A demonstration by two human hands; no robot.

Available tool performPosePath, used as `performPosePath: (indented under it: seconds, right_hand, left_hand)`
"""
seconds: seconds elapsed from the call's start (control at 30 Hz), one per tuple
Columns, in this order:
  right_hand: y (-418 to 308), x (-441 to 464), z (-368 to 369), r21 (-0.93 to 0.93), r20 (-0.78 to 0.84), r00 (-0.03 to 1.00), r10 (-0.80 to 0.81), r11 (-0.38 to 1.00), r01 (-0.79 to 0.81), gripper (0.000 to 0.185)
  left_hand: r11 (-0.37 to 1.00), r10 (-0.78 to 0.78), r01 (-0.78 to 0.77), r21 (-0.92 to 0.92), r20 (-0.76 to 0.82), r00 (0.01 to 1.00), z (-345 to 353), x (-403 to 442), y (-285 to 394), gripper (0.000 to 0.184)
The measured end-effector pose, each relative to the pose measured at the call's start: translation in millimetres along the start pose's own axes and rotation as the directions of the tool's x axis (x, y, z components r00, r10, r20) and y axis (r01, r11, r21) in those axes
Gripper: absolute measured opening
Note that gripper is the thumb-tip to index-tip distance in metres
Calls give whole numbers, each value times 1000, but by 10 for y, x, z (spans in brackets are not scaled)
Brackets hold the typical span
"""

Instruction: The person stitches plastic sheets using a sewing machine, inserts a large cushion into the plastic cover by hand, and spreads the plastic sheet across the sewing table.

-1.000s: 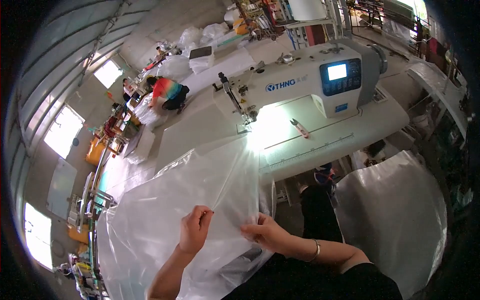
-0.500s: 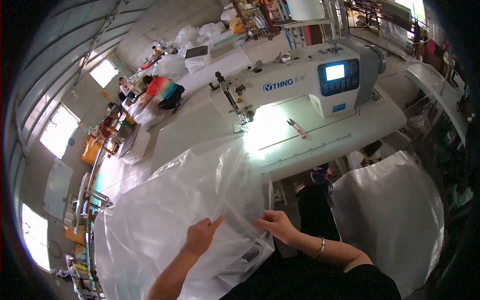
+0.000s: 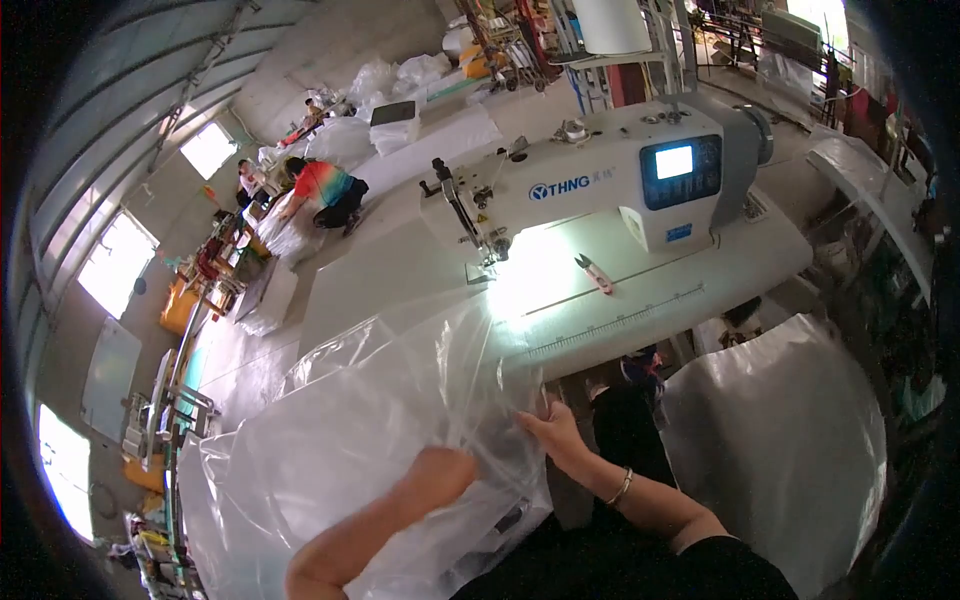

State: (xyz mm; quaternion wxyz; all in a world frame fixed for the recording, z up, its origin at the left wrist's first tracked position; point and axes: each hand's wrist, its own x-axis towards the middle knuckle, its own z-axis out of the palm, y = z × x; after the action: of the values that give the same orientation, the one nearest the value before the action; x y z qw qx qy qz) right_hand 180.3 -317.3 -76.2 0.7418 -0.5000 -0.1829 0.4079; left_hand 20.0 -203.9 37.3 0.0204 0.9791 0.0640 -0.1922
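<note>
A large clear plastic sheet (image 3: 330, 440) is spread in front of me, its upper part reaching up to the needle area of a white sewing machine (image 3: 600, 165). My left hand (image 3: 440, 477) is curled closed on the sheet's folds, slightly blurred. At the sheet's right edge my right hand (image 3: 553, 432) pinches the plastic between thumb and fingers. Under the bright lamp, pink-handled thread snips (image 3: 597, 276) lie on the machine bed, to the right of the needle.
The machine's work table (image 3: 690, 275) has a printed ruler along its front edge. More plastic sheeting (image 3: 790, 450) hangs at my right. Farther left, a person in a multicoloured shirt (image 3: 325, 190) crouches by plastic bundles. A thread cone (image 3: 612, 25) stands behind the machine.
My left hand has moved right and its fingers have curled closed on the plastic. My right hand has shifted slightly right and up, still pinching the edge. The sheet has rumpled a little.
</note>
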Motion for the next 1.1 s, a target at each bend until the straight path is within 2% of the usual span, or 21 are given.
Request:
performPosePath:
  seconds: [0.03, 0.07, 0.1, 0.13, 0.2, 0.23, 0.3, 0.37, 0.43, 0.47, 0.5, 0.57, 0.6, 0.67, 0.7, 0.73, 0.8, 0.93, 1.0, 1.03, 1.1]
  right_hand:
    - [-108, -72, 60, 81, 45, 995, 85, 993, -88, 32]
    - [-224, -126, 123, 74, 47, 996, 81, 994, -85, 32]
    - [-344, -180, 184, 62, 58, 993, 104, 992, -108, 31]
    - [-414, -197, 203, 49, 66, 990, 127, 990, -130, 31]
    - [-419, -195, 158, 32, 32, 998, 59, 998, -60, 33]
    - [-428, -188, 126, 21, 2, 1000, -4, 1000, 4, 35]
    - [-554, -200, -121, -93, 29, 999, 21, 996, -18, 37]
    - [-686, -204, -297, -191, 53, 997, 53, 981, -42, 40]
    - [-854, -124, -414, -377, 163, 974, 154, 922, -83, 39]
    - [-886, -41, -459, -575, 223, 972, 71, 815, 73, 48]
    - [-883, 94, -449, -580, 222, 972, 77, 811, 68, 48]
    - [-871, 427, -332, -528, 184, 978, -101, 829, 185, 41]
    - [-1011, 615, -267, -540, 187, 982, -21, 833, 121, 37]
    - [-1260, 1013, -145, -564, 142, 984, 111, 826, -12, 31]
    - [-1271, 1191, -106, -571, 91, 982, 164, 816, -83, 31]
    - [-1156, 1407, -90, -574, 89, 983, 162, 815, -82, 31]
    - [-1006, 1740, -12, -627, -17, 1000, -23, 779, 8, 45]
    - [-1063, 1826, 72, -506, -68, 997, 33, 860, -63, 45]
    - [-1078, 1877, 49, -680, -28, 999, 25, 733, -37, 44]
    - [-1083, 1892, 36, -681, -27, 999, 25, 731, -37, 44]
    - [-1085, 1917, 11, -801, 122, 989, -80, 581, 145, 37]
  left_hand:
    - [1000, 11, -11, -1, -20, 1000, -185, 230, -18, 17]
    - [981, 63, -118, -152, -327, 943, -378, 491, -29, 18]
    - [985, -98, 51, -165, -287, 953, -653, 733, 3, 20]
    - [972, -11, -122, -199, -561, 828, -716, 1020, -83, 32]
    - [971, 111, -225, -84, -674, 730, -561, 1621, -489, 44]
    - [970, 110, -228, -86, -681, 724, -406, 1751, -659, 44]
    - [977, -116, -11, -215, -569, 814, -122, 1844, -897, 47]
    - [973, -134, 10, -231, -528, 839, -213, 1762, -739, 49]
    - [967, -180, 59, -247, -505, 844, -248, 1774, -693, 50]
    - [982, -146, 48, -180, -582, 800, -203, 1827, -738, 44]
    - [981, -150, 47, -188, -582, 799, -302, 1855, -753, 44]
    - [951, -195, 79, -298, -385, 902, -572, 1876, -792, 33]
    - [951, -197, 80, -299, -385, 902, -522, 1930, -834, 33]
    - [949, -227, 14, -314, -652, 724, -398, 2114, -915, 22]
    - [949, -226, 13, -315, -653, 723, -402, 2123, -883, 22]
    - [941, -260, 27, -336, -671, 695, -420, 2124, -838, 19]
    - [956, -248, 40, -292, -726, 642, -386, 2149, -835, 13]
    - [956, -243, 34, -291, -721, 649, -255, 2226, -931, 11]
    - [968, -206, 23, -250, -736, 645, -191, 2281, -989, 9]
    - [967, -207, 23, -252, -736, 644, -277, 2205, -932, 9]
    - [935, -246, -27, -353, -703, 667, -417, 2065, -817, 13]
